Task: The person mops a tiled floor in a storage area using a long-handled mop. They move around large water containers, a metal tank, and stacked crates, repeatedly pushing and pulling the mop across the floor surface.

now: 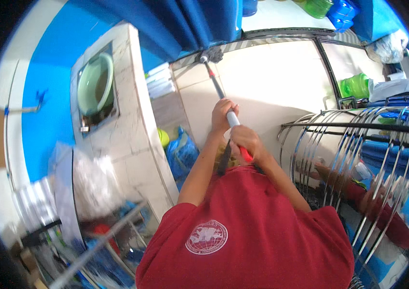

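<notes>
My left hand (222, 112) is wrapped around the grey pole of a mop (219, 88), farther from my body. Closer to my chest, my right hand (246, 139) grips the same pole just above its red end (246, 154). The pole slants away from me. Its dark grey, shaggy mop head (213, 55) lies on the pale tiled floor (262, 77), close to the foot of a blue curtain (193, 25).
To the left, a tiled counter (132, 144) has a pale green basin (96, 85) in its sink opening. A blue plastic bag (182, 150) lies beside the counter. A shiny metal-barred rack (352, 124) stands close on my right. Green water jug (355, 86) lies behind it.
</notes>
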The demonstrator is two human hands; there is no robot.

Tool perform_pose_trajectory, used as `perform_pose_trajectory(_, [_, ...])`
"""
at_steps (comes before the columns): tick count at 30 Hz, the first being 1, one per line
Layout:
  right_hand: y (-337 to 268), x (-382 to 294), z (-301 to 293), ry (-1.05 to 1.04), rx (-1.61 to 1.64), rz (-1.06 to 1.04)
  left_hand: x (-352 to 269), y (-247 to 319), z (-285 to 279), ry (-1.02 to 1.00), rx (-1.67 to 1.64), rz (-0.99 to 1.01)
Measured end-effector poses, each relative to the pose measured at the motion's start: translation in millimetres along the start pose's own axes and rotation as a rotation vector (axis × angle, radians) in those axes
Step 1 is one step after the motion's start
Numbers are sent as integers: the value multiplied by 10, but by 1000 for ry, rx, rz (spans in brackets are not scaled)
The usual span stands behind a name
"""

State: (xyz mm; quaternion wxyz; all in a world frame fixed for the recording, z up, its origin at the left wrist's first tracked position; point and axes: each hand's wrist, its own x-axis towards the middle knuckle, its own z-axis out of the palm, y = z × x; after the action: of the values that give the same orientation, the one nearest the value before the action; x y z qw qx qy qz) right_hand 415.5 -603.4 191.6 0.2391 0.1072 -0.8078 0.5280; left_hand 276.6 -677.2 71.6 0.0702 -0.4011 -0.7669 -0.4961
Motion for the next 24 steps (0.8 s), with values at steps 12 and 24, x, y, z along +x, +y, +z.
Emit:
perform_pose_trajectory(12, [529,2949,-809,289,217,-26,2682,-2132,277,-496,-256,148])
perform_pose_trajectory(24, [151,3996,-1116,441,93,231,3515,-1896,570,-1005,-721,318])
